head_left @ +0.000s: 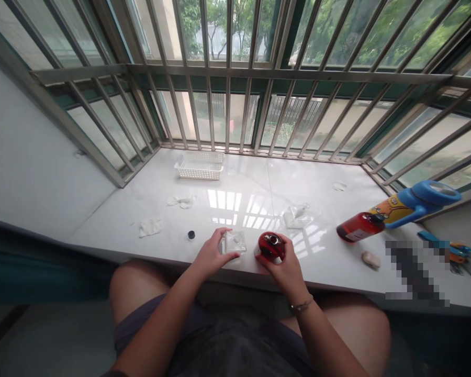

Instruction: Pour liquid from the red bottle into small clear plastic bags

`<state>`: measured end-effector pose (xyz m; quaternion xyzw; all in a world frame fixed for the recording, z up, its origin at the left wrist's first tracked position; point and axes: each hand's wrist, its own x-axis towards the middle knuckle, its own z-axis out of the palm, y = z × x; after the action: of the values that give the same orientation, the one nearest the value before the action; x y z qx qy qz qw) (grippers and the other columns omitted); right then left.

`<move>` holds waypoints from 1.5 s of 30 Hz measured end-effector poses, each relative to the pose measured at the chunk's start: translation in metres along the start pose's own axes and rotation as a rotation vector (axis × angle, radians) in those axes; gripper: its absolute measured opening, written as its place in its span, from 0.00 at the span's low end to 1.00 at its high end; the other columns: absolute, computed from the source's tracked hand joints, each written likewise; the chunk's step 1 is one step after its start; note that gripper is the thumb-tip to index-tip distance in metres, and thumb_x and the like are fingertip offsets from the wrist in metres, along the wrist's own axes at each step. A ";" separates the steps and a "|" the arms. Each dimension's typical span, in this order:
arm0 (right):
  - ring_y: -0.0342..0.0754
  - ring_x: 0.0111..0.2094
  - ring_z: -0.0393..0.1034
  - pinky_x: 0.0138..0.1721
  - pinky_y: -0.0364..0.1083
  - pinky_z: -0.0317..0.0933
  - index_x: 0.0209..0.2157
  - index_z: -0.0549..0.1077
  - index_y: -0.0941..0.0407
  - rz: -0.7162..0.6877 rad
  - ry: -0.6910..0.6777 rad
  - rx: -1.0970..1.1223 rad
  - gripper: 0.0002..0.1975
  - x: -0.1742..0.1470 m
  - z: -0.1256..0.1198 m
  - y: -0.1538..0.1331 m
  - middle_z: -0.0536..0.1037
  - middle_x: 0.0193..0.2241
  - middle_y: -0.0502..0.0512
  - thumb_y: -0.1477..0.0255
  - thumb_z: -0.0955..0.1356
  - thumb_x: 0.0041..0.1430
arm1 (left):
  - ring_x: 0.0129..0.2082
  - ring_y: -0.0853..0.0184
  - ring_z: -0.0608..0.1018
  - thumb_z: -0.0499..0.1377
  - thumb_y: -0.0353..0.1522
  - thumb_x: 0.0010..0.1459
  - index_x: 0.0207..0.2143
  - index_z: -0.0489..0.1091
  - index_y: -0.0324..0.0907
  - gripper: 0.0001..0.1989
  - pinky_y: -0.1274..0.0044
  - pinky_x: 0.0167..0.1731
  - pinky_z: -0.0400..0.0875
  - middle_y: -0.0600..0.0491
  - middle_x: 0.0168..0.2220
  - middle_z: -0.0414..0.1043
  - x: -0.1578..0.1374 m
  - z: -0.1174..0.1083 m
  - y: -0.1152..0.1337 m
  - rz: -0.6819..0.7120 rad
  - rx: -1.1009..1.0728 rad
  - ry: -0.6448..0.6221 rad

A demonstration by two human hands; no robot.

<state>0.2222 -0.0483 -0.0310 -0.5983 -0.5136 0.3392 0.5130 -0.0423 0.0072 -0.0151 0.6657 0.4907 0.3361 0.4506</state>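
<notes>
On the glossy white worktop (pixel 113 222), the half-curled left hand (pixel 212 253) holds a clear square plastic box (pixel 236 242); just right of it, the right hand (pixel 289 263) wraps an upright, glossy red bottle (pixel 267 246). Left of both lies a small round black cap (pixel 191 235).

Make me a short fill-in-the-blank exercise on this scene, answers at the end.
1. The left hand holds a clear container, and the bottle in the right hand is coloured ____.
2. The bracelet is worn on the ____ wrist.
3. The small dark cap lies on the counter to the ____ of both hands.
4. The flask has a lid and a handle coloured ____.

Missing words: red; right; left; blue.
</notes>
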 end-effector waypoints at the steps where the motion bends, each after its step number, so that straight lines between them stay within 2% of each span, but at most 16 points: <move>1: 0.60 0.54 0.80 0.59 0.63 0.74 0.62 0.66 0.49 0.009 0.004 0.019 0.44 0.001 0.002 0.001 0.78 0.58 0.63 0.52 0.83 0.50 | 0.64 0.49 0.77 0.76 0.41 0.55 0.63 0.68 0.49 0.36 0.60 0.66 0.69 0.44 0.64 0.75 0.003 -0.001 -0.002 0.006 -0.023 0.000; 6: 0.60 0.53 0.80 0.57 0.62 0.75 0.61 0.66 0.50 0.006 -0.025 0.040 0.43 0.004 0.015 0.004 0.79 0.58 0.64 0.53 0.83 0.50 | 0.72 0.48 0.70 0.76 0.41 0.55 0.66 0.66 0.48 0.39 0.56 0.71 0.63 0.39 0.71 0.68 0.016 -0.007 -0.014 0.000 -0.104 -0.004; 10: 0.60 0.54 0.79 0.58 0.61 0.73 0.61 0.66 0.50 -0.023 -0.028 0.032 0.41 0.005 0.023 0.000 0.79 0.58 0.64 0.53 0.82 0.52 | 0.75 0.49 0.67 0.75 0.42 0.57 0.69 0.64 0.48 0.41 0.56 0.73 0.61 0.39 0.73 0.66 0.022 -0.013 -0.018 -0.021 -0.087 -0.033; 14: 0.61 0.54 0.80 0.58 0.61 0.73 0.61 0.66 0.52 -0.032 -0.025 0.041 0.41 0.006 0.026 -0.003 0.79 0.58 0.66 0.53 0.82 0.52 | 0.75 0.47 0.66 0.73 0.43 0.58 0.70 0.63 0.48 0.42 0.56 0.73 0.62 0.40 0.74 0.64 0.020 -0.022 -0.013 -0.058 0.099 -0.024; 18: 0.62 0.55 0.79 0.58 0.61 0.73 0.61 0.66 0.52 -0.030 -0.024 0.027 0.42 0.007 0.026 -0.001 0.78 0.58 0.66 0.53 0.82 0.51 | 0.77 0.45 0.62 0.76 0.45 0.53 0.75 0.56 0.48 0.53 0.56 0.74 0.60 0.41 0.78 0.55 0.013 -0.039 -0.001 -0.085 0.354 0.015; 20: 0.61 0.55 0.79 0.58 0.61 0.73 0.61 0.65 0.51 -0.028 -0.038 0.019 0.41 0.008 0.025 -0.001 0.79 0.58 0.65 0.53 0.81 0.52 | 0.76 0.46 0.63 0.76 0.45 0.53 0.75 0.55 0.48 0.53 0.58 0.73 0.62 0.42 0.78 0.56 0.009 -0.054 0.002 -0.061 0.446 0.082; 23: 0.60 0.54 0.79 0.58 0.60 0.73 0.61 0.65 0.51 -0.034 -0.064 0.005 0.41 0.009 0.025 -0.002 0.79 0.58 0.63 0.53 0.81 0.52 | 0.73 0.48 0.69 0.72 0.42 0.57 0.71 0.62 0.45 0.42 0.59 0.72 0.65 0.42 0.72 0.67 0.005 -0.079 -0.003 -0.020 0.579 0.215; 25: 0.60 0.54 0.80 0.58 0.60 0.72 0.61 0.65 0.50 -0.035 -0.078 -0.014 0.41 0.009 0.026 -0.005 0.80 0.57 0.62 0.53 0.81 0.52 | 0.68 0.47 0.74 0.69 0.39 0.60 0.66 0.67 0.42 0.34 0.58 0.69 0.67 0.40 0.67 0.73 0.004 -0.092 -0.011 -0.038 0.657 0.260; 29: 0.60 0.54 0.80 0.59 0.60 0.72 0.62 0.64 0.50 -0.053 -0.102 -0.057 0.39 0.011 0.027 -0.010 0.80 0.56 0.61 0.54 0.80 0.54 | 0.56 0.50 0.82 0.65 0.33 0.60 0.60 0.71 0.40 0.25 0.61 0.59 0.76 0.40 0.56 0.80 0.005 -0.105 -0.023 -0.148 0.677 0.200; 33: 0.62 0.59 0.77 0.62 0.63 0.70 0.64 0.63 0.50 -0.122 -0.147 -0.108 0.41 0.016 0.026 -0.010 0.78 0.60 0.62 0.53 0.80 0.56 | 0.48 0.54 0.84 0.61 0.31 0.61 0.56 0.73 0.43 0.20 0.63 0.53 0.77 0.44 0.48 0.83 0.006 -0.109 -0.021 -0.159 0.639 0.187; 35: 0.64 0.65 0.72 0.66 0.65 0.66 0.68 0.61 0.50 -0.190 -0.134 -0.139 0.48 0.018 0.023 -0.012 0.73 0.64 0.65 0.53 0.81 0.53 | 0.46 0.54 0.83 0.62 0.34 0.60 0.55 0.73 0.44 0.20 0.62 0.52 0.77 0.45 0.47 0.83 0.006 -0.110 -0.015 -0.148 0.578 0.235; 37: 0.67 0.70 0.65 0.70 0.68 0.61 0.71 0.58 0.51 -0.298 -0.052 -0.185 0.53 0.016 0.017 -0.018 0.68 0.68 0.68 0.53 0.82 0.52 | 0.46 0.55 0.83 0.66 0.39 0.59 0.55 0.73 0.45 0.22 0.63 0.50 0.78 0.47 0.45 0.82 0.005 -0.106 -0.006 -0.145 0.417 0.303; 39: 0.68 0.72 0.61 0.71 0.71 0.59 0.71 0.60 0.49 -0.431 0.072 -0.234 0.49 0.012 0.010 -0.031 0.67 0.69 0.68 0.56 0.82 0.56 | 0.46 0.56 0.83 0.69 0.44 0.56 0.55 0.72 0.44 0.26 0.65 0.47 0.78 0.47 0.45 0.81 0.001 -0.091 0.009 -0.144 0.136 0.366; 41: 0.67 0.71 0.63 0.70 0.71 0.60 0.70 0.64 0.45 -0.568 0.166 -0.266 0.40 0.005 0.004 -0.049 0.70 0.67 0.64 0.62 0.80 0.61 | 0.46 0.58 0.83 0.72 0.47 0.54 0.54 0.70 0.43 0.30 0.68 0.45 0.78 0.48 0.45 0.80 -0.004 -0.067 0.030 -0.140 -0.204 0.383; 43: 0.65 0.68 0.68 0.69 0.70 0.63 0.68 0.67 0.41 -0.696 0.152 -0.279 0.35 -0.003 0.001 -0.069 0.75 0.63 0.59 0.68 0.78 0.63 | 0.44 0.61 0.82 0.74 0.45 0.53 0.54 0.70 0.43 0.31 0.72 0.42 0.77 0.49 0.44 0.79 -0.012 -0.037 0.055 -0.153 -0.491 0.317; 45: 0.62 0.65 0.72 0.68 0.68 0.66 0.67 0.69 0.39 -0.787 0.064 -0.288 0.33 -0.010 0.001 -0.086 0.79 0.60 0.56 0.72 0.77 0.65 | 0.43 0.63 0.82 0.74 0.44 0.55 0.56 0.69 0.44 0.31 0.73 0.43 0.77 0.49 0.45 0.79 -0.021 -0.009 0.078 -0.192 -0.712 0.175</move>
<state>0.1956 -0.0618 0.0500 -0.4324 -0.7290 0.0232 0.5302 -0.0291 -0.0188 0.0610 0.3872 0.4398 0.4975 0.6396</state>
